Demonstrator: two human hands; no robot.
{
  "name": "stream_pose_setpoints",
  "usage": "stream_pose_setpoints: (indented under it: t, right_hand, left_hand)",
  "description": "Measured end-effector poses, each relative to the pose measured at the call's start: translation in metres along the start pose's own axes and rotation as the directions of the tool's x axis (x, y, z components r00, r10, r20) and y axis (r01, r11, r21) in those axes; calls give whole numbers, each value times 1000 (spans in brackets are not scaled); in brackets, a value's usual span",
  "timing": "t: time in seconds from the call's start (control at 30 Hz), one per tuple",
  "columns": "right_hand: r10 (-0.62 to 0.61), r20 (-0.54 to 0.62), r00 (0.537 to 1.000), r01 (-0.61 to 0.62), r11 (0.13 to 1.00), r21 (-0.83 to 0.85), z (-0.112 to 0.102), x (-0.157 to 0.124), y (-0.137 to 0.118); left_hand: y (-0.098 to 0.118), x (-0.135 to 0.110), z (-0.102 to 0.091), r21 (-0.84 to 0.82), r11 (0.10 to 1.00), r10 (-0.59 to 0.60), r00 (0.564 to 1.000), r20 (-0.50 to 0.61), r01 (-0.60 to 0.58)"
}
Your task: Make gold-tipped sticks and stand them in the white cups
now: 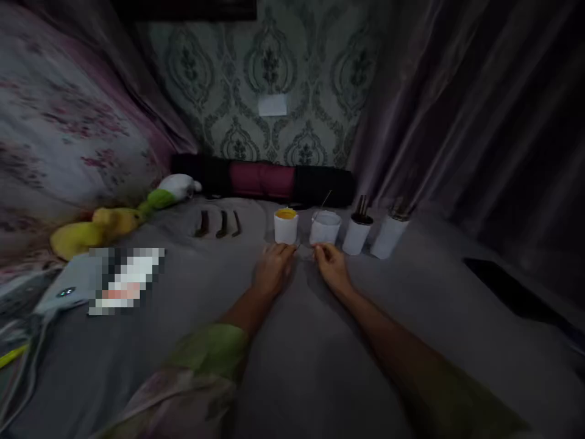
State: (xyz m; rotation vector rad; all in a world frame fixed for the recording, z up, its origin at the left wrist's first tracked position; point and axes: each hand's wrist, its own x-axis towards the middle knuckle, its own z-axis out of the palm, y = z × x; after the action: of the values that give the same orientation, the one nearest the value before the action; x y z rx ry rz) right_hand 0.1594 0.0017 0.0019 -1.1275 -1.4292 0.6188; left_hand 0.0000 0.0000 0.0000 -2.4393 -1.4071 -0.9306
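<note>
My left hand (273,268) and my right hand (331,263) rest side by side on a grey bedsheet (292,360), fingers curled, fingertips close together. Between the fingertips lies something thin and pale that I cannot make out. Just beyond the hands stands a row of white cups: one with yellow filling (286,224), one wider white cup (325,226) with a thin stick, one holding dark sticks (357,232), and one more at the right (389,235). The picture is dim.
Three dark curved pieces (219,224) lie left of the cups. A yellow and green plush toy (109,223) lies at the left. A dark and magenta bolster (262,179) runs along the patterned wall. A grey device (68,286) sits at left, a dark flat object (507,286) at right.
</note>
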Motion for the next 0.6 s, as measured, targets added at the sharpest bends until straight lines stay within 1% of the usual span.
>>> stream_pose_setpoints:
  t: [0.23, 0.47, 0.6]
  right_hand:
    - [8, -1, 1000, -8, 996, 85, 2, -1, 9]
    - [44, 3, 999, -44, 991, 124, 4, -2, 8]
    - [37, -7, 999, -36, 992, 122, 4, -2, 7]
  left_hand:
    - [3, 1, -3, 6, 1000, 25, 998, 61, -26]
    - [5, 1, -4, 48, 997, 61, 995, 78, -65]
    - [6, 2, -5, 58, 995, 80, 992, 100, -86]
